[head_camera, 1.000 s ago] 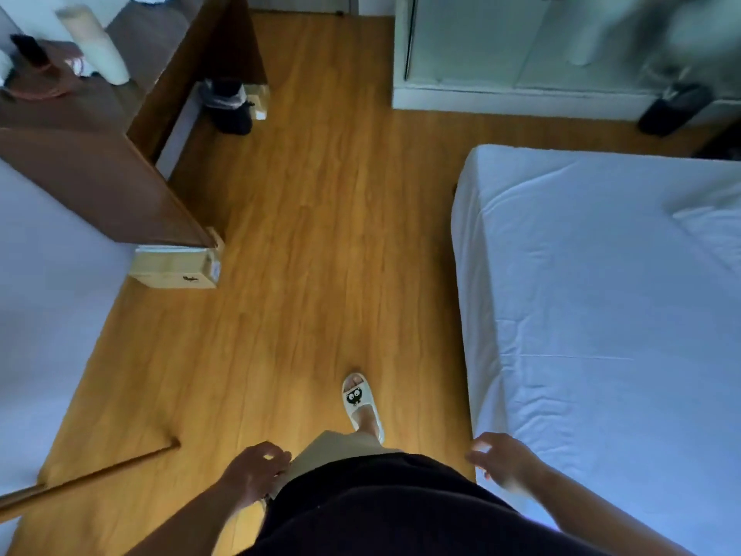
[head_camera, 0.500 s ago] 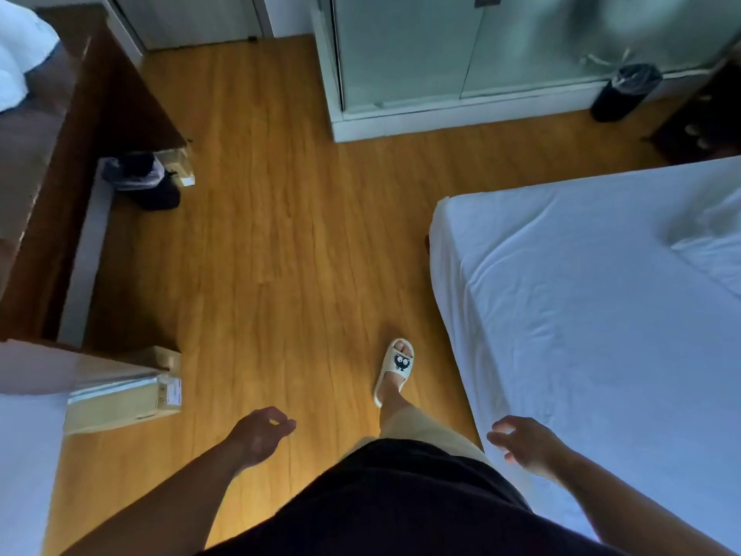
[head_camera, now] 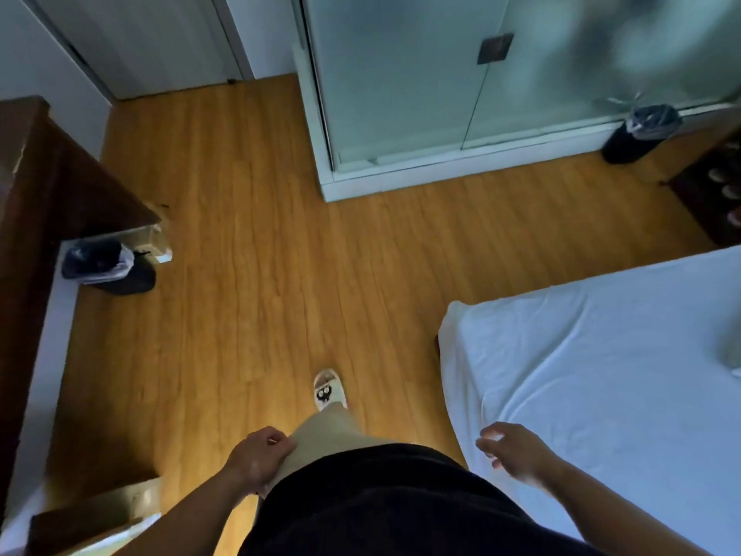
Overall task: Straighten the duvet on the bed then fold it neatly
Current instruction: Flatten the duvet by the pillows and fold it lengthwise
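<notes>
Head view: the left hand (head_camera: pixel 258 459) and right hand (head_camera: pixel 517 451) hang loose, holding nothing — this looks like walking round the bed (head_camera: pixel 601 375). Next, find the duvet and grab it.

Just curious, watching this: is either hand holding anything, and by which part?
Nothing is held. The right hand hovers open by the corner of the bed, gripping none of its sheet; the left hand hangs loosely curled beside the trouser leg, empty.

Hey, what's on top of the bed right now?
A wrinkled white sheet covers the bed; a pale bundle shows at the right edge, mostly out of frame. The right hand is by its near edge. What lies beneath the sheet is hidden.
</notes>
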The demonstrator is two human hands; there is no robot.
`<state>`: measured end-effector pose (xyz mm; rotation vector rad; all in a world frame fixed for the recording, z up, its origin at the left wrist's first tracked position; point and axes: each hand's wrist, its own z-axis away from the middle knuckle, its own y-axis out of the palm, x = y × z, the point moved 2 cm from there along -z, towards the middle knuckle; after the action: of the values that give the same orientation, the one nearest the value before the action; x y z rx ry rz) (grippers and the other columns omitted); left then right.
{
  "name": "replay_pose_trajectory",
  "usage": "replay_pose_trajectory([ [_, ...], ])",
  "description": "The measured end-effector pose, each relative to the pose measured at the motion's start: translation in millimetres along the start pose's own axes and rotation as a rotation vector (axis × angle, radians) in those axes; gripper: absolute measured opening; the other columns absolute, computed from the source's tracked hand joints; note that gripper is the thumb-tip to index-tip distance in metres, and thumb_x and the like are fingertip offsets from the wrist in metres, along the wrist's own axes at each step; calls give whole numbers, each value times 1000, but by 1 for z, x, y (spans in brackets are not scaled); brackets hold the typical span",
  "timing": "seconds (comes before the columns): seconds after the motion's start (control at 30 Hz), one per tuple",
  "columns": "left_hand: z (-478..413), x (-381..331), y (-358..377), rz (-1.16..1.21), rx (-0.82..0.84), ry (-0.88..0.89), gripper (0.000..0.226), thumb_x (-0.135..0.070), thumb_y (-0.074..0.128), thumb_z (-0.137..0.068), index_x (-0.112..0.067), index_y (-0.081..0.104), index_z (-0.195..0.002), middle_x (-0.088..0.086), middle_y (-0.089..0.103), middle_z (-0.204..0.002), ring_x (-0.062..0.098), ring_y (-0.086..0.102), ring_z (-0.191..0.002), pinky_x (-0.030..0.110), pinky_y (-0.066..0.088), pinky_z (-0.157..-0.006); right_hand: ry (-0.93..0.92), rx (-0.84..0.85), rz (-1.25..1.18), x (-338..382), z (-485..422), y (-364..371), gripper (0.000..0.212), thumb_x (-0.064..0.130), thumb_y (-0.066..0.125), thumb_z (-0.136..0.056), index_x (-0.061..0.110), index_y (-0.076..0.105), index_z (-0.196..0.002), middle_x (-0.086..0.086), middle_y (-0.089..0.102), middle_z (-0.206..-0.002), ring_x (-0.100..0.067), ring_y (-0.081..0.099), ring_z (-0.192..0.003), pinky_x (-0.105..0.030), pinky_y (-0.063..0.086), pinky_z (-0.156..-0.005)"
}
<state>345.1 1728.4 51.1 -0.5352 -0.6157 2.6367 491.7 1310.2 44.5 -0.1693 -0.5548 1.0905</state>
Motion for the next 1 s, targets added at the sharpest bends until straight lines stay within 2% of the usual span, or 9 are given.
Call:
replay_pose_trajectory([
  [0.17, -102, -98, -76, -167, 46, 67, 35, -53, 51, -95, -23, 67, -100, -2, 64, -105, 16, 61, -93, 33, 51, -80, 117, -75, -142, 49, -63, -55, 20, 37, 63, -93, 23, 66, -107, 6, 71, -96, -9, 74, -75, -22, 47, -61],
  [0.27, -156, -166, -138, -253, 118, 97, 29, -50, 57, -93, -23, 66, -97, -1, 61, -109, 17, 61, -91, 34, 52, -73, 214, -137, -270, 81, -80, -81, 19, 30, 64, -94, 17, 68, -108, 1, 71, -99, -13, 72, -81, -16, 45, -52],
  [0.4, -227, -254, -210, -418, 226, 110, 35, -45, 58, -97, -16, 63, -115, 7, 58, -125, 27, 59, -111, 41, 48, -97, 204, -214, -387, 124, -109, -111, 17, 45, 61, -93, 31, 69, -101, 8, 68, -111, -10, 66, -96, -29, 50, -85],
  [0.53, -292, -361, -246, -375, 237, 2, 49, -32, 58, -99, -5, 50, -139, 14, 50, -144, 31, 51, -129, 42, 44, -103, 293, -242, -511, 141, -138, -151, 16, 47, 62, -90, 35, 70, -97, 11, 69, -105, -10, 65, -95, -32, 49, -86],
  [0.6, -307, -427, -246, -389, 272, -12, 51, -33, 58, -99, -6, 45, -140, 12, 51, -141, 30, 53, -124, 46, 44, -99, 317, -217, -553, 137, -159, -170, 18, 51, 65, -85, 35, 70, -93, 9, 71, -105, -10, 66, -94, -33, 52, -91],
  [0.7, -320, -526, -227, -450, 240, 110, 33, -39, 59, -98, -12, 56, -117, 9, 58, -120, 27, 58, -107, 47, 49, -95, 343, -162, -516, 133, -186, -219, 14, 46, 59, -94, 34, 65, -90, 11, 66, -112, -9, 61, -102, -25, 45, -95],
  [0.8, -326, -621, -200, -543, 212, 220, 20, -42, 58, -96, -24, 59, -102, 2, 58, -115, 24, 57, -107, 37, 48, -90, 347, -165, -481, 134, -203, -286, 13, 46, 55, -97, 34, 61, -99, 12, 63, -116, -7, 58, -101, -20, 43, -92],
  [0.9, -337, -716, -163, -715, 221, 401, 20, -45, 56, -93, -29, 66, -100, -4, 65, -112, 17, 59, -100, 32, 47, -88, 369, -199, -578, 127, -220, -356, 14, 46, 59, -95, 35, 61, -103, 11, 65, -113, -9, 63, -99, -23, 47, -92],
  [1.0, -339, -793, -138, -811, 225, 551, 19, -46, 56, -92, -32, 68, -97, -9, 67, -105, 13, 59, -97, 28, 43, -81, 375, -267, -712, 127, -234, -417, 14, 45, 57, -98, 34, 60, -106, 10, 64, -111, -7, 65, -95, -20, 50, -78],
])
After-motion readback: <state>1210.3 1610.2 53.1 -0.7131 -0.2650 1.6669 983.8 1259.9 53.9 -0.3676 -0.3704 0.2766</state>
